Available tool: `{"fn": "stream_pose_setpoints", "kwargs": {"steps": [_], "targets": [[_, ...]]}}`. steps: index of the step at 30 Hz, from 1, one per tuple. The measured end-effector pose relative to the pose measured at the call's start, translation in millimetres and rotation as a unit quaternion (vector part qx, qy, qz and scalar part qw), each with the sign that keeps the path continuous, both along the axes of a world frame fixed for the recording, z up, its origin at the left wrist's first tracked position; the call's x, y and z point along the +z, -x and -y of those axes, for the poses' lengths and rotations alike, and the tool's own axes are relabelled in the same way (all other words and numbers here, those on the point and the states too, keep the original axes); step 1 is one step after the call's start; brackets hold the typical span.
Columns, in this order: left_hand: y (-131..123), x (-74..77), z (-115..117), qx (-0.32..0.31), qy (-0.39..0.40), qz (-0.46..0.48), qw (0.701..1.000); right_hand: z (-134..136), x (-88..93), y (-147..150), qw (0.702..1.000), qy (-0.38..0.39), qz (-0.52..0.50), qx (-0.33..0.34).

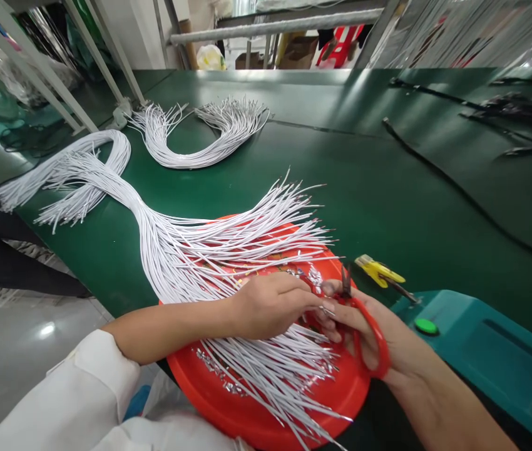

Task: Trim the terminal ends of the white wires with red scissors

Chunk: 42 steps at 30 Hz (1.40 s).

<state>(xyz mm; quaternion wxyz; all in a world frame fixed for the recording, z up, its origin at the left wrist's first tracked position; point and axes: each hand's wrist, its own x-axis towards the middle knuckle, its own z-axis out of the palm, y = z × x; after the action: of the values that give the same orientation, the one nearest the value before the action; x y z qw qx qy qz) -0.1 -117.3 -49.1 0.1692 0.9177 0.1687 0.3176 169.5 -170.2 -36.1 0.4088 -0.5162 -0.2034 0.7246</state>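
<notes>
L hand point(270, 307) closed, pinching a few ends of the wires point(209, 257) over the tray point(247, 407), right part. R hand point(397, 354) wrapped round red snips point(373, 329), blades up, just beside the pinch. Wires fan across tray from its upper left; foil bits lie in it. Yellow tool point(378, 270) on bench point(388, 188), right of tray. Prob best: pinch close to blades, ends level, scraps dropping in tray.

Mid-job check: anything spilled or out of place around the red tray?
Only small things. Silvery scraps lie scattered in the red tray beneath the white wires, and some wire ends overhang its near rim. Nothing looks damaged. The left hand pinches the wires; the right hand holds red scissors.
</notes>
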Motion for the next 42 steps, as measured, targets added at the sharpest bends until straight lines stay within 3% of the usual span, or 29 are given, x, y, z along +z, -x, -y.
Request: {"fn": "stream_pose_setpoints", "kwargs": {"steps": [4,8,11,15,17,20,22,27,29,32,35,37,42], "targets": [[-0.3,0.2,0.7,0.049,-0.04,-0.01,0.998,0.3,-3.0,15.8,0.995,-0.001,-0.035,-0.093],[-1.9,-4.9,-0.2,0.11,0.002,-0.058,0.992,5.8,-1.5,26.9,0.982,-0.029,0.04,-0.182],[-4.0,-5.9,-3.7,0.166,0.113,-0.018,0.979,11.9,-2.5,27.5,0.961,-0.088,0.177,-0.195],[-6.8,-0.2,-9.0,0.195,0.321,0.019,0.927,12.2,-10.1,19.1,0.872,-0.162,0.423,-0.186],[-7.6,2.2,-10.9,0.198,0.407,0.022,0.891,8.8,-14.0,13.5,0.844,-0.147,0.49,-0.16],[-7.8,2.6,-12.8,0.198,0.487,0.03,0.85,3.5,-16.2,8.0,0.826,-0.117,0.535,-0.132],[-7.9,1.7,-13.6,0.198,0.508,0.034,0.838,0.8,-15.6,8.0,0.827,-0.126,0.531,-0.137],[-10.2,0.7,-12.3,0.191,0.536,0.038,0.821,-5.4,-14.0,18.4,0.897,-0.193,0.363,-0.165],[-11.2,0.8,-10.8,0.178,0.55,0.039,0.815,-7.3,-14.7,23.1,0.905,-0.2,0.335,-0.168],[-10.1,2.1,-10.8,0.161,0.54,0.025,0.826,-9.3,-15.7,27.1,0.885,-0.221,0.363,-0.191],[-4.2,7.7,-16.4,0.149,0.44,-0.025,0.885,-12.0,-13.2,26.6,0.863,-0.237,0.38,-0.232],[1.4,14.0,-22.6,0.131,0.349,-0.067,0.926,-15.0,-9.1,24.7,0.863,-0.233,0.366,-0.26],[11.7,28.8,-37.4,0.163,0.221,-0.09,0.957,-21.5,2.9,20.1,0.874,-0.213,0.336,-0.28]]}}
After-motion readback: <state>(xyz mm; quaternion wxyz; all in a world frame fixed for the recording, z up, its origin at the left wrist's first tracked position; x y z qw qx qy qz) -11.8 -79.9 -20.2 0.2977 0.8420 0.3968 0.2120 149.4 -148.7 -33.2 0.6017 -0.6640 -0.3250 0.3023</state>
